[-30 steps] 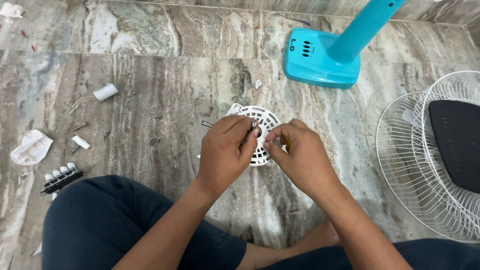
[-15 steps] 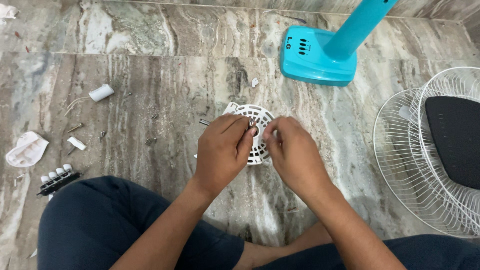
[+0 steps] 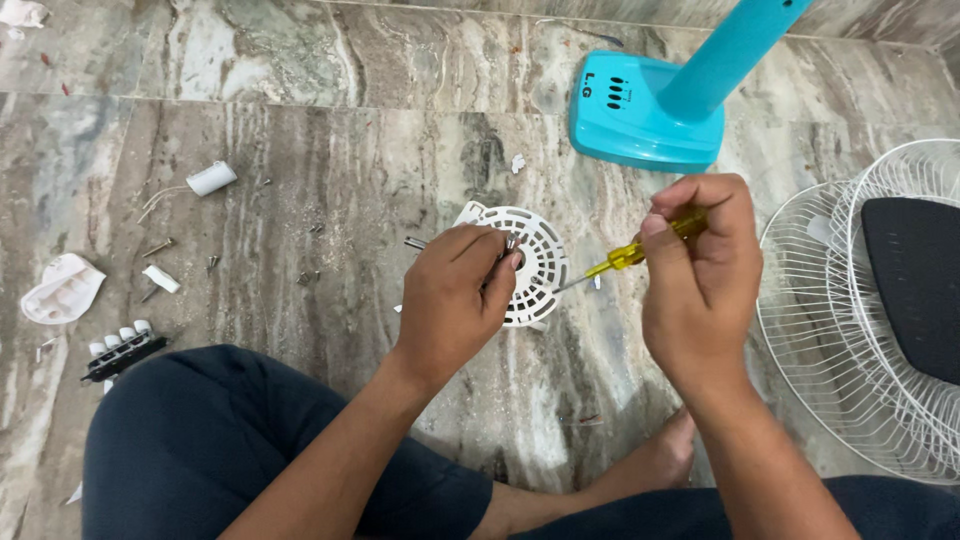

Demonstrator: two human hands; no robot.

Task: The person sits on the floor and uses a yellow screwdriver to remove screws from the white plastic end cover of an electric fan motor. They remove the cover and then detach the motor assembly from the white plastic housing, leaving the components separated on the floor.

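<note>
On the marble floor [image 3: 300, 120], beside the wire fan guard [image 3: 800, 300] and turquoise fan base [image 3: 625, 115], the left hand [image 3: 450, 300] pinches a small screw against the white vented motor cover [image 3: 540, 250]. The right hand [image 3: 705, 275] is clenched round a yellow screwdriver [image 3: 625, 256]. A slipped tip could flick the screw away.

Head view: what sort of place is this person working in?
Probably a home floor used as a makeshift repair spot: the person sits on marble floor tiles, with a turquoise fan stand, white wire fan guards and loose screws around.

Glossy marble floor [image 3: 330, 150], plastic grille [image 3: 535, 250]
</note>
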